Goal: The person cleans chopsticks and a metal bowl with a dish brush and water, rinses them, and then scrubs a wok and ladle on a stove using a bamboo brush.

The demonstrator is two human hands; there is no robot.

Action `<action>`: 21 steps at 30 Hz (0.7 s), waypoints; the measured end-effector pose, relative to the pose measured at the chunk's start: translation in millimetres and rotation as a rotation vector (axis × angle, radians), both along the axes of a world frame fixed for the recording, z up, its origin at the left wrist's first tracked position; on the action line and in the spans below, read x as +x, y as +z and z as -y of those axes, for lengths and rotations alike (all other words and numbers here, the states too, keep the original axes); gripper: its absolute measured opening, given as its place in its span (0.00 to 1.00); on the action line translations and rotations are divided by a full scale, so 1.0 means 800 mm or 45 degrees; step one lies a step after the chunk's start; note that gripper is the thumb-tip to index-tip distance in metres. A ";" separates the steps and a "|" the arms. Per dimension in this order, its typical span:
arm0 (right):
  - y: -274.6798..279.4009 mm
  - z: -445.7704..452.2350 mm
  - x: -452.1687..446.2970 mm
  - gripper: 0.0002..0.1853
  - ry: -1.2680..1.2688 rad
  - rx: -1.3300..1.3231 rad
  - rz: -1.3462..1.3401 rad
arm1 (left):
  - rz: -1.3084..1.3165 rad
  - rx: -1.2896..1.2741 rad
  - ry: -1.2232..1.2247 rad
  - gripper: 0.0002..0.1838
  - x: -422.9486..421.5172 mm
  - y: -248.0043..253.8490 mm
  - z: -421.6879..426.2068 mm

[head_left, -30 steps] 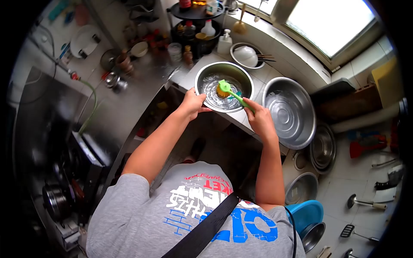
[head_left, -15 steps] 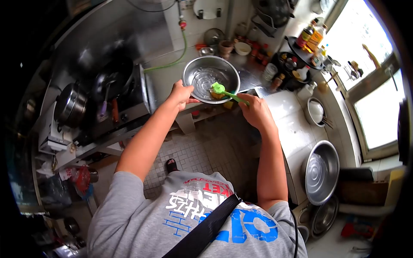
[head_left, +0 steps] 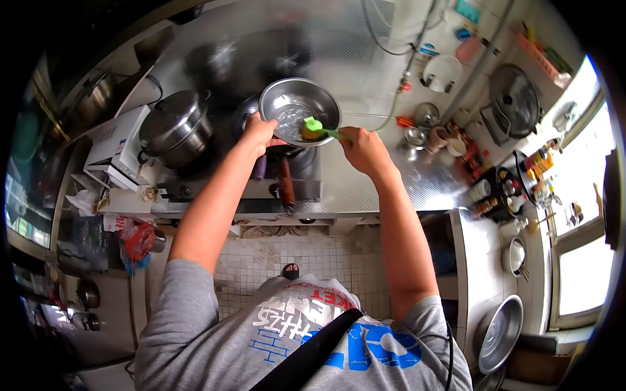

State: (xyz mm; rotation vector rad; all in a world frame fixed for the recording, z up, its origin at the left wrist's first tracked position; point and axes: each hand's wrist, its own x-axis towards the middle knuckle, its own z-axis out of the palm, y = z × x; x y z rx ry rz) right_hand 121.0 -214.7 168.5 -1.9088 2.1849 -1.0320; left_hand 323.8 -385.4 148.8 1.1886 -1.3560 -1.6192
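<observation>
A stainless steel bowl is held tilted above the stove, with its shiny inside facing me. My left hand is closed on its left rim. My right hand grips the handle of a green dish brush. The brush's rounded head lies inside the bowl at the lower right, with yellow-brown material under it. Behind the bowl, a dark wok on the burner is largely hidden. A brown wok handle and a purple handle stick out below the bowl.
A lidded steel pot stands left of the wok. Steel counter runs to the right, towards small bowls and a rack of bottles. A large metal basin leans at the lower right.
My view and body have turned left. The bowl and brush have moved from over the counter to over the stove and wok. Both hands keep their holds.
</observation>
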 end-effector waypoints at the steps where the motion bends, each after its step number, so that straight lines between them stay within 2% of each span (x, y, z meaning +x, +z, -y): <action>1: -0.001 0.024 0.017 0.12 0.012 0.010 -0.024 | 0.001 -0.020 0.017 0.19 0.018 -0.004 0.021; 7: -0.012 0.137 0.090 0.12 0.063 -0.026 -0.063 | 0.066 -0.018 0.151 0.18 0.089 -0.009 0.113; 13: -0.035 0.206 0.109 0.11 0.185 0.036 -0.148 | 0.092 -0.041 0.239 0.16 0.114 -0.029 0.164; 16: -0.032 0.209 0.107 0.11 0.192 -0.130 0.002 | 0.269 -0.260 0.306 0.17 0.108 -0.038 0.167; 19: -0.029 0.205 0.095 0.11 0.139 -0.087 0.096 | 0.490 -0.439 0.295 0.19 0.095 -0.021 0.157; 21: -0.038 0.203 0.077 0.12 0.111 -0.065 0.152 | 0.556 -0.444 0.191 0.22 0.086 -0.034 0.177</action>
